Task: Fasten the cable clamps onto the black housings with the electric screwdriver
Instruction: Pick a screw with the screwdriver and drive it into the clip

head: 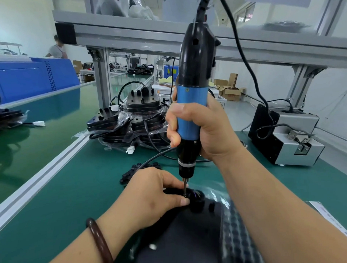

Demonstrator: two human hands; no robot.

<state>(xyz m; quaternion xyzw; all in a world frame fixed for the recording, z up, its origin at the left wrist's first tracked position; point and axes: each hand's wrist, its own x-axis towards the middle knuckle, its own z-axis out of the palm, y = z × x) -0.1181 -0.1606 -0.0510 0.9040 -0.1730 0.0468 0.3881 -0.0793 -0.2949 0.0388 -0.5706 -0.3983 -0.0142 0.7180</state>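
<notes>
Blue-gripped screwdriver [194,103] stands upright in her right hand's [198,128] fist, while left hand [157,193] pinches the clamp [191,195] on the housing [184,241].

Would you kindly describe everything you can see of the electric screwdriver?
The electric screwdriver stands nearly upright: black upper body, blue middle sleeve, black lower end with a silver collar and a thin metal bit. A black cord leaves its top. The right hand grips the blue sleeve; the bit tip touches the cable clamp on the black housing, held by the left hand.
</notes>
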